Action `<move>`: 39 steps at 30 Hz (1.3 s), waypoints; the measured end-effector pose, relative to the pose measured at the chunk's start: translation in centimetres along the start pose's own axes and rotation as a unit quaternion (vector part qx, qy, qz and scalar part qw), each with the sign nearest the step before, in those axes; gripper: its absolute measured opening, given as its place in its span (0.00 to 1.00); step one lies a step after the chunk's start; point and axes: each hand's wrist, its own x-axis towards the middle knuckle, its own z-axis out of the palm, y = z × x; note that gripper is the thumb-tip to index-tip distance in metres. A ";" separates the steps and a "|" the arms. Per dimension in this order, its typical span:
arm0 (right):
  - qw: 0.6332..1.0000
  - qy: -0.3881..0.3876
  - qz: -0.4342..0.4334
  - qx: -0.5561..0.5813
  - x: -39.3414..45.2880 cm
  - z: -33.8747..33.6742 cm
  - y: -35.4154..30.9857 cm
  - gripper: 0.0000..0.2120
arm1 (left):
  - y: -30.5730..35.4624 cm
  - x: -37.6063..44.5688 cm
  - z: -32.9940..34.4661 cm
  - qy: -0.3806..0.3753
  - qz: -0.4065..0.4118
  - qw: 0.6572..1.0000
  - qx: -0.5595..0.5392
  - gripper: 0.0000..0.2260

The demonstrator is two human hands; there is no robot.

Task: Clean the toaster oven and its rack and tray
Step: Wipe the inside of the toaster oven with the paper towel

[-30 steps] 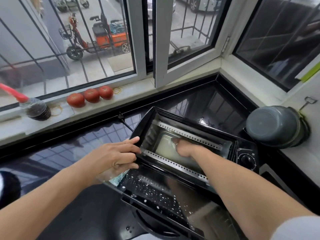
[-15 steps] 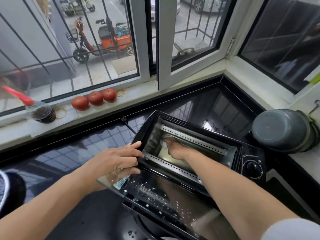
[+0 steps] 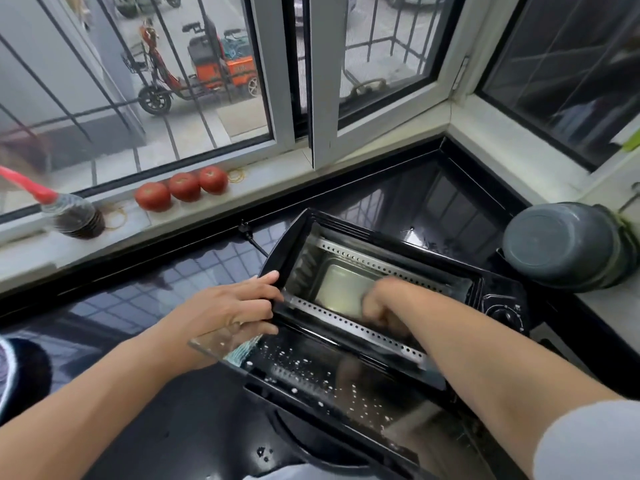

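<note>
Counter (image 3: 145, 296): we work on a glossy black counter that runs under the window sill and turns at the far right corner; the toaster oven sits toward that right corner, so both our arms reach it from the near edge.
Toaster oven (image 3: 498, 296): it appears tipped onto its back with the mouth facing up at us, which we judge is done so that we can reach straight down into the cavity; the knobs lie at its right end.
Door (image 3: 311, 372): the glass door hangs open toward the near edge, flecked with white specks, likely foam or crumbs, so it seems not yet wiped.
Pot (image 3: 568, 247): a dark pot lies on its side just beside the oven at the right edge, out of our way.
Left hand (image 3: 228, 308): fingers spread and fairly straight, pressed on the oven's left rim and door hinge; we judge it braces the oven against the scrubbing.
Right hand (image 3: 384, 304): inside the cavity near the lower perforated rail, fingers curled and blurred; we cannot tell whether they hold a cloth.
Tomatoes (image 3: 181, 187): three in a row on the sill, well apart from the work.
</note>
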 end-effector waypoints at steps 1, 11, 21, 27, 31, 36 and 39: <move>0.998 -0.001 0.035 -0.061 -0.6 0.4 0.3 0.08 | 0.1 -0.2 0.1 -0.001 -0.002 1.000 -0.001 0.16; 0.990 0.119 0.064 -0.045 -0.4 0.6 0.3 0.22 | -0.2 0.0 0.8 0.030 0.014 0.999 0.010 0.17; 0.986 0.137 0.090 -0.018 -0.8 2.2 1.0 0.21 | 0.4 0.0 0.9 0.040 0.005 0.999 -0.021 0.16; 0.960 0.219 0.173 0.005 0.5 3.1 -1.3 0.27 | 0.1 -0.1 0.6 -0.009 0.001 1.000 -0.024 0.17; 0.948 0.311 0.063 -0.024 -0.1 1.6 -4.3 0.27 | -0.1 0.2 0.6 -0.002 0.005 1.000 -0.029 0.17; 0.920 0.357 -0.133 0.086 0.0 -0.4 -5.7 0.17 | -0.1 -0.2 0.9 0.013 0.009 1.000 -0.002 0.16; 0.901 0.336 -0.202 0.185 0.9 -0.2 -4.5 0.14 | -1.1 -0.4 1.4 0.032 0.018 0.999 0.011 0.14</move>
